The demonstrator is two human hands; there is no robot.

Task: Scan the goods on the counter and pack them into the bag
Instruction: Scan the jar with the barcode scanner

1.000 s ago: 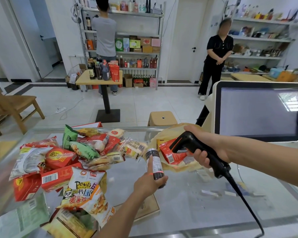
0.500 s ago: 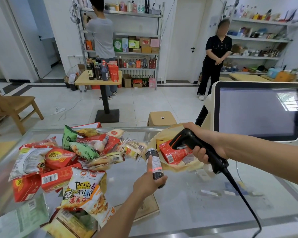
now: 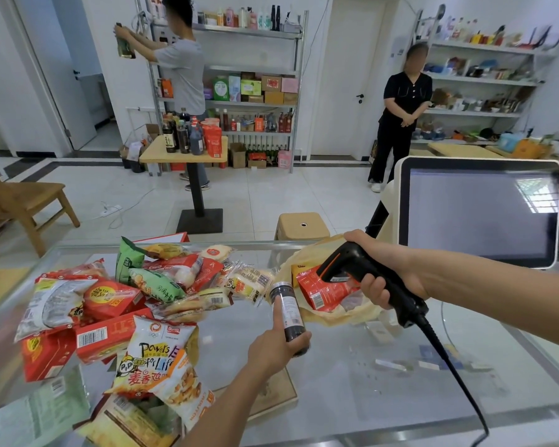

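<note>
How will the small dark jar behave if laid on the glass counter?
The jar looks cylindrical, so on its side it would probably roll. It seems rigid, perhaps glass, so possibly fragile. The smooth counter may let it slide.

Monitor (image 3: 481,211) rt, wooden stool (image 3: 291,229) ctr, chair (image 3: 23,195) far left.

one wide-angle view from the person's head, tilted forward and down across the glass bench (image 3: 352,391); the left forearm enters from the bottom edge and the right from the right edge, left hand (image 3: 271,346) and right hand (image 3: 391,269) close beneath the lens; past the bench's far rim it faces the floor (image 3: 288,191) and the shelves (image 3: 249,70) on the back wall, well apart
</note>
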